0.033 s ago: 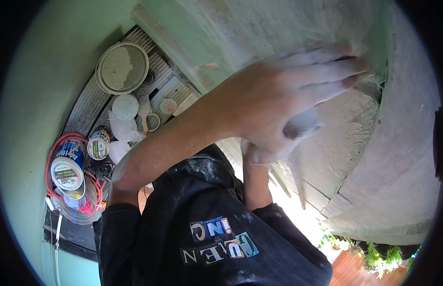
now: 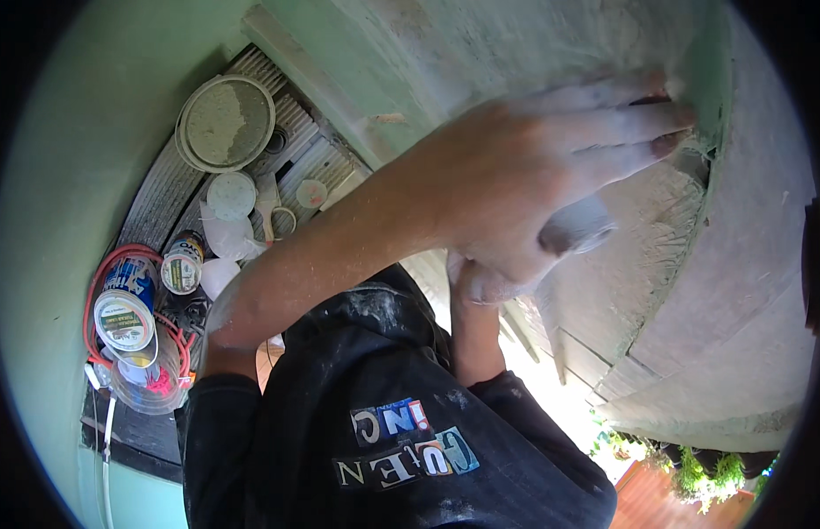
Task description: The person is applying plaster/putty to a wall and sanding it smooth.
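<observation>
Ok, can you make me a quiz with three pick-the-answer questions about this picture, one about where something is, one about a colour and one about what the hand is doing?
1. Where is the big round lid?
A. In the left hand
B. On the ribbed grey ledge
C. On the dark sweater

2. What colour is the cord looped round the tins?
A. Blue
B. Black
C. Orange

3. How is the left hand?
A. Flat, fingers stretched out
B. Curled in a fist
C. Tucked in a pocket

Answers:
1 B: the big round lid lies on the ribbed grey ledge, far from the hands.
2 C: the cord curls orange round the tins.
3 A: the left hand lies spread on the rough plaster surface.
</observation>
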`<state>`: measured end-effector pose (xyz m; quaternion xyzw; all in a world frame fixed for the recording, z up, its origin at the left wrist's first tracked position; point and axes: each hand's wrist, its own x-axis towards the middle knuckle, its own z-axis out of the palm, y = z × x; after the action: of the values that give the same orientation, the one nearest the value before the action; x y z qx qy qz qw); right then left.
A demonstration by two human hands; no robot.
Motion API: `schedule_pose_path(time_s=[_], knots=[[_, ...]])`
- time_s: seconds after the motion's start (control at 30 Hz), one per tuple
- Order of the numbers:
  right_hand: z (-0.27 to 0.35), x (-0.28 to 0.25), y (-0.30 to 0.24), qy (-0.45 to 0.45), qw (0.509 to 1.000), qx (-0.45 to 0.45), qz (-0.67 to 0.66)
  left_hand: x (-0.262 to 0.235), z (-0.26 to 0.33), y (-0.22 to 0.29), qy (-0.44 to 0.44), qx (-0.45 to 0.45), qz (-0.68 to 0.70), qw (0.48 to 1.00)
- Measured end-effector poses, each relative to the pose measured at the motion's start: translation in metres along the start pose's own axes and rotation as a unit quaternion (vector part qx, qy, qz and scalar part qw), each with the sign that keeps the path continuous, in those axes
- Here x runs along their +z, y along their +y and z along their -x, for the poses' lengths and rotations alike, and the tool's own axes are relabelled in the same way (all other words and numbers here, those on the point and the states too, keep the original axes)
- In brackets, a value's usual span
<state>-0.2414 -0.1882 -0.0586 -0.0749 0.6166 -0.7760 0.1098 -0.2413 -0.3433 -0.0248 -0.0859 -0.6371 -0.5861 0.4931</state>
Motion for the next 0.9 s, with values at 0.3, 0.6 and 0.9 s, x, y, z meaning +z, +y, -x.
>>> schedule_pose_path(time_s=[0.3,0.6,0.9], knots=[[0.011,0.003,-0.002,0.007,0.998,0.024,0.06,0.009,0.007,0.004,0.018,-0.007,0.031,0.999],[0.001,-0.011,0.007,-0.051,0.978,-0.066,0.189,0.006,0.012,0.001,-0.036,0.014,-0.061,0.997],[-0.002,-0.025,-0.017,-0.005,0.996,0.01,0.089,0.008,0.014,-0.003,-0.031,0.0,-0.067,0.997]])
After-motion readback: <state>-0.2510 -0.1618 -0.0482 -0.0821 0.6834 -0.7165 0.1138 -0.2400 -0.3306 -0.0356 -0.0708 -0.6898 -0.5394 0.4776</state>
